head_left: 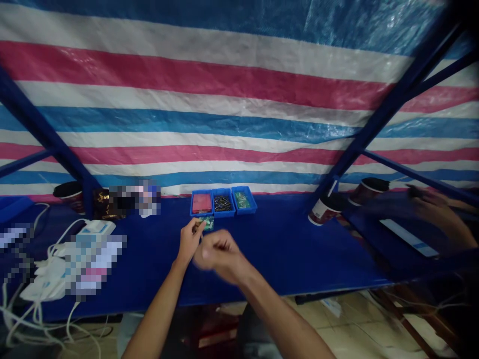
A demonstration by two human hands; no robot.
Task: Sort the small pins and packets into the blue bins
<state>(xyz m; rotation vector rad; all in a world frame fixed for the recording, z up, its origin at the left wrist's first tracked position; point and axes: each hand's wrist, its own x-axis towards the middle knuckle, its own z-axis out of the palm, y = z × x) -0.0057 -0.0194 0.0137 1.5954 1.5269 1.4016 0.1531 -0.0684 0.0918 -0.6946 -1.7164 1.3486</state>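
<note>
My left hand (pixel 190 238) is closed, pinching a small green board (pixel 207 223) with whitish marks above the blue table (pixel 284 244). Just to its right, nearer the camera, my right hand (pixel 220 253) is curled with the fingers drawn in. It is smeared by motion, and whatever it may hold is hidden. Beyond the hands stand three small blue trays in a row. The left tray (pixel 192 204) has flat pink-red pieces, the middle tray (pixel 223 215) dark thin screw-like pieces, and the right tray (pixel 247 211) green and whitish pieces.
White power strips (pixel 95 228) and tangled cables lie at the left. A lidded paper cup (pixel 321 212) stands by the right blue frame post (pixel 370 127). Another person's blurred hand (pixel 430 199) is at the far right, near a pale flat bar (pixel 407 238). Striped sheeting hangs behind.
</note>
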